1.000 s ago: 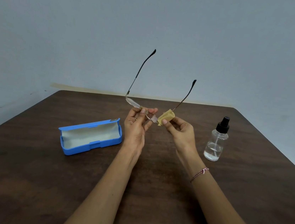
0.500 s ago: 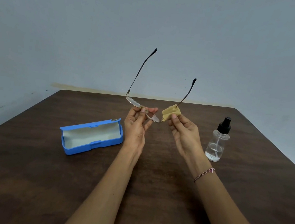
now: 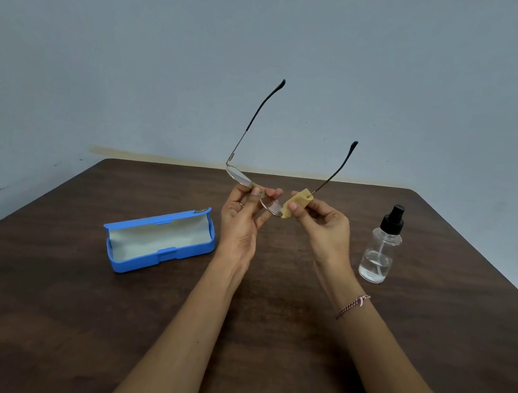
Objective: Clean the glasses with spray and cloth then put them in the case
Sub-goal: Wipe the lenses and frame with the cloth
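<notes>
At centre frame, above the dark wooden bench [image 3: 40, 316], the left hand [image 3: 241, 223] pinches the glasses [image 3: 239, 176] at the bridge, temples pointing upward. The right hand [image 3: 325, 227] pinches a folded yellow cloth [image 3: 297, 202] over the edge of one lens. Left of centre, the blue case [image 3: 161, 239] lies open on the bench. At right, the spray bottle [image 3: 377, 256] stands upright.

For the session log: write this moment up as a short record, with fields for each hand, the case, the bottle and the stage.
left hand: pinches the glasses near the bridge, temples unfolded and pointing up
right hand: pinches the yellow cloth folded over the nearer lens
case: blue, open, on the table, holds nothing
spray bottle: upright, untouched
stage: wiping; glasses not yet cased
</notes>
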